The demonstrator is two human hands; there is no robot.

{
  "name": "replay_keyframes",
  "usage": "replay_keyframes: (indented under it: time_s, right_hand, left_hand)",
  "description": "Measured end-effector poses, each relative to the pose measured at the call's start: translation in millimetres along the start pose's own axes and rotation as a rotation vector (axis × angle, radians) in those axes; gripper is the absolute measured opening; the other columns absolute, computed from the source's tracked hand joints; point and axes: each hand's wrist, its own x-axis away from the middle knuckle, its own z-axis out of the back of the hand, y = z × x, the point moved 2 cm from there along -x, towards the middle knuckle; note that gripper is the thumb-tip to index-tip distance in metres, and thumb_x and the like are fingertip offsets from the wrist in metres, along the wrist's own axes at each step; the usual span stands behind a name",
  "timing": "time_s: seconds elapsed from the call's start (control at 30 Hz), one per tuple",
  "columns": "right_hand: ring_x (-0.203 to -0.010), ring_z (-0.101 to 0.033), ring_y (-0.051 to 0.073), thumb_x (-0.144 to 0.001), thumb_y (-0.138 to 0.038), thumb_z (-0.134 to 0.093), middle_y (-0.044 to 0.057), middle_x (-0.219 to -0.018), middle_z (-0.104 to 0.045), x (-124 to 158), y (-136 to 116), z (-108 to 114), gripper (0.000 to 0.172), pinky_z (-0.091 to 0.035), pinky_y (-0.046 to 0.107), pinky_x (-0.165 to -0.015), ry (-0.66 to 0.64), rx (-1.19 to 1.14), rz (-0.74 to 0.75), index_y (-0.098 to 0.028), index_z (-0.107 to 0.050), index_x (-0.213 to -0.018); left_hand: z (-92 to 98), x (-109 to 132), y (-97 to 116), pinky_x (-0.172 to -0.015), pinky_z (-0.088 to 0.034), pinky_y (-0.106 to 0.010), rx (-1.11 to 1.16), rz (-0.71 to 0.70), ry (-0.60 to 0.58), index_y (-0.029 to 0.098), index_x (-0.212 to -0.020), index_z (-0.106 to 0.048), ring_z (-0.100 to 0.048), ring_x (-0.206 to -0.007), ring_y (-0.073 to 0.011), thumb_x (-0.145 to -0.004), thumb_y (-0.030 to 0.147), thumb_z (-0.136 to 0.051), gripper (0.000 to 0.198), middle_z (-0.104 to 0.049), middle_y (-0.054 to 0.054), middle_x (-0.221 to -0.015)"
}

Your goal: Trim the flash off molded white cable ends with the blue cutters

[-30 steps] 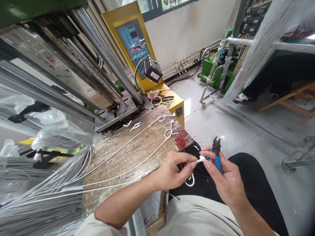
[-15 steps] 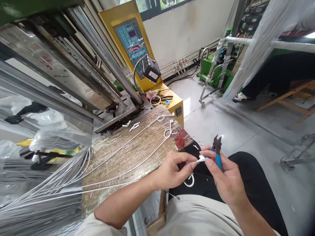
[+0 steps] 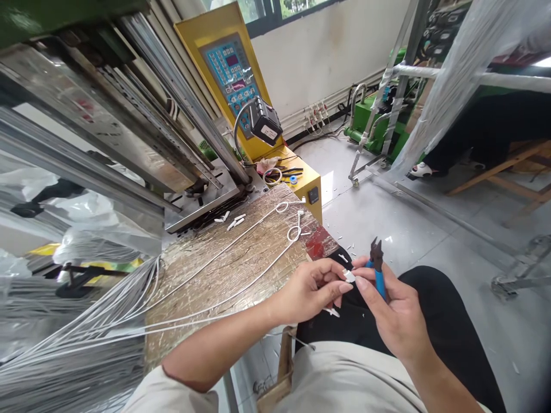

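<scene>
My left hand (image 3: 312,289) pinches the small white plug end (image 3: 349,276) of a white cable between thumb and forefinger, above my lap. My right hand (image 3: 390,310) holds blue-handled cutters (image 3: 377,265) with the dark jaws pointing up, and its thumb and forefinger also touch the white plug. The two hands meet just off the near right corner of the foil-covered bench (image 3: 224,269). A bit of white cable (image 3: 332,311) shows below my left hand.
Several white cables (image 3: 206,267) run across the bench from a big bundle (image 3: 73,338) at the left. A moulding press (image 3: 129,132) and yellow control box (image 3: 241,74) stand behind. Small white plugs (image 3: 232,220) lie by the press. Another person's leg and shoe (image 3: 424,170) show at far right.
My hands have drawn closer together and shifted slightly left. The loop of white cable under my left hand has shrunk to a short piece. The cutters stayed upright.
</scene>
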Motion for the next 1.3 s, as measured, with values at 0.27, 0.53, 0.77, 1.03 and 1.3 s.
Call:
replay_keyframes:
  time_s: [0.27, 0.53, 0.77, 1.03, 1.3]
  right_hand:
    - [-0.097, -0.068, 0.015, -0.11, -0.045, -0.046, 0.003, -0.107, -0.067, 7.7, 10.5, 10.5, 0.03, -0.053, 0.026, -0.085, -0.173, 0.354, 0.01, -0.025, -0.066, -0.101]
    - [-0.096, -0.061, 0.024, -0.109, -0.035, -0.049, 0.01, -0.103, -0.064, 17.5, 27.8, 1.7, 0.036, -0.047, 0.039, -0.086, -0.074, 0.795, 0.352, -0.018, -0.057, -0.078]
    - [-0.095, -0.06, 0.028, -0.105, -0.035, -0.056, 0.013, -0.106, -0.066, 13.5, 25.9, 0.3, 0.037, -0.044, 0.043, -0.082, -0.055, 0.949, 0.417, -0.018, -0.057, -0.073]
    - [-0.095, -0.061, 0.028, -0.104, -0.035, -0.06, 0.013, -0.105, -0.068, 7.7, 25.7, -0.7, 0.036, -0.044, 0.043, -0.081, -0.06, 1.025, 0.481, -0.019, -0.058, -0.072]
    - [-0.088, -0.061, 0.026, -0.103, -0.034, -0.061, 0.011, -0.096, -0.068, 2.6, 25.6, -1.8, 0.034, -0.044, 0.04, -0.079, -0.052, 1.016, 0.518, -0.018, -0.061, -0.073]
  left_hand:
    - [21.5, -19.4, -20.2, -0.053, -0.053, -0.018, 0.175, -0.003, 0.054, 0.013, -0.102, -0.065, -0.062, -0.056, -0.008, -0.091, 0.048, -0.077, 0.039, -0.068, -0.001, -0.072]
    - [20.9, -24.5, -51.7, -0.057, -0.058, -0.022, 0.202, -0.001, 0.066, 0.013, -0.103, -0.063, -0.065, -0.056, -0.0094, -0.091, 0.052, -0.076, 0.043, -0.071, -0.003, -0.075]
    - [17.1, -21.7, -59.4, -0.051, -0.056, -0.019, 0.151, -0.03, 0.13, 0.013, -0.107, -0.062, -0.059, -0.054, -0.007, -0.095, 0.051, -0.071, 0.04, -0.071, -0.003, -0.078]
    - [18.1, -21.1, -62.0, -0.054, -0.058, -0.019, 0.075, -0.077, 0.15, 0.013, -0.106, -0.064, -0.059, -0.056, -0.0068, -0.098, 0.048, -0.067, 0.036, -0.071, -0.004, -0.08]
    - [17.2, -20.5, -56.1, -0.053, -0.056, -0.019, 0.087, -0.073, 0.173, 0.013, -0.103, -0.063, -0.06, -0.056, -0.0071, -0.097, 0.05, -0.068, 0.038, -0.07, -0.003, -0.078]
